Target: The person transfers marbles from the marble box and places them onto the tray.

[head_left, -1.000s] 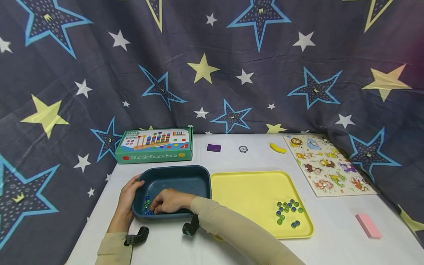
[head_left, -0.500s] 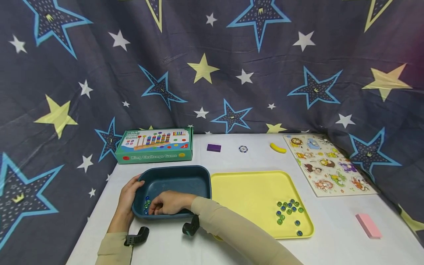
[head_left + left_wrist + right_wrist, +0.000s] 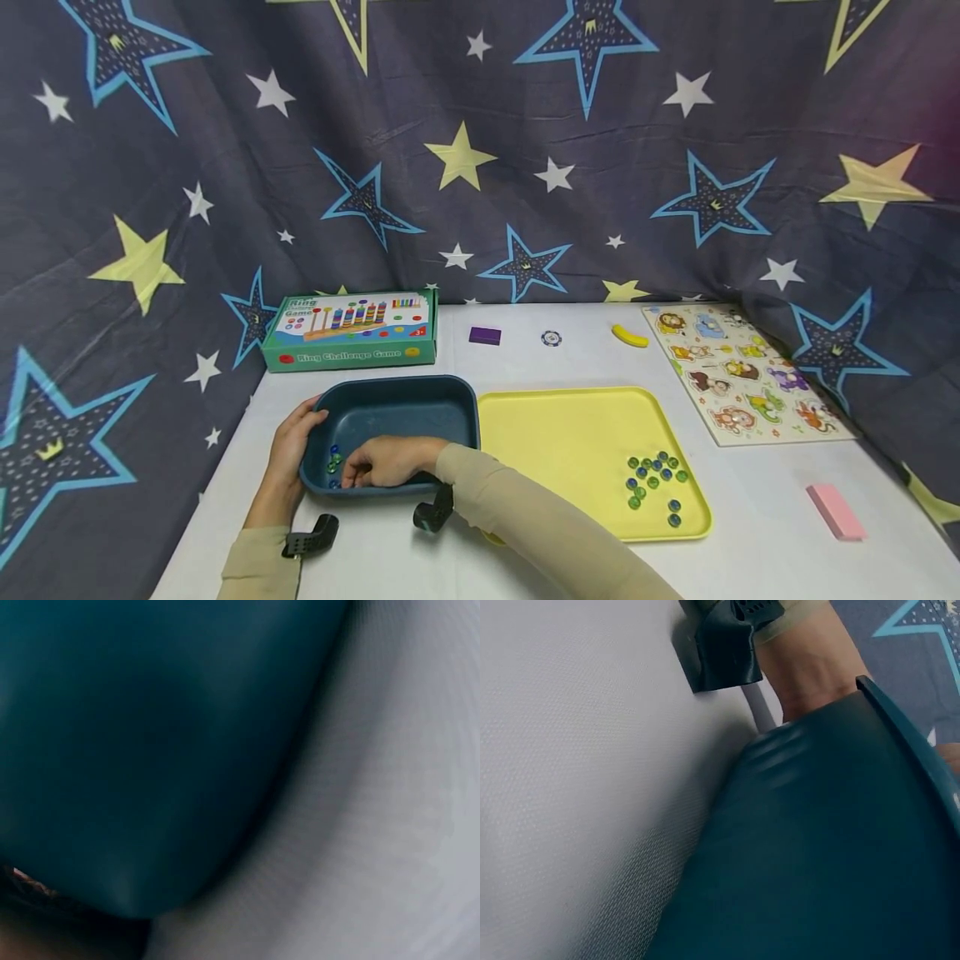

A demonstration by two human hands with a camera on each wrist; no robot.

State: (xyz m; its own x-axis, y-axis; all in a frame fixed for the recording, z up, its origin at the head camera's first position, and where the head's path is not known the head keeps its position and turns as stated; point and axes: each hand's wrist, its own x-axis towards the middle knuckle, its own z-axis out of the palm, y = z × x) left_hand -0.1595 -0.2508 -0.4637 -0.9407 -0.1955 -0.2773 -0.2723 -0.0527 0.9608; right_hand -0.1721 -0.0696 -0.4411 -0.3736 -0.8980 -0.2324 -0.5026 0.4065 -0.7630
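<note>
A dark teal plastic basin [image 3: 405, 400] stands on the table's left half. My left hand [image 3: 288, 442] grips its left end, thumb over the rim and fingers outside. Inside, several blue and green glass marbles [image 3: 333, 460] lie by the left wall. My right hand [image 3: 390, 461] reaches into the basin with bent fingers, its tips down beside these marbles. Whether a marble is between the fingertips is hidden. Both wrist views show mostly the basin's outer wall [image 3: 150, 750], and no fingers can be made out clearly there.
A yellow tray [image 3: 555, 442] adjoins the basin on the right, with several marbles [image 3: 652, 482] near its right side. Behind are a green game box [image 3: 352, 333], purple block [image 3: 485, 336], poker chip [image 3: 551, 338] and toy banana [image 3: 629, 336]. An animal puzzle [image 3: 738, 375] and pink block [image 3: 836, 512] are rightward.
In the tray, a blue marble has rolled toward the front edge and slightly back. My right hand has shifted slightly in the basin, and one fewer blue marble shows beside it. My left hand stays put.
</note>
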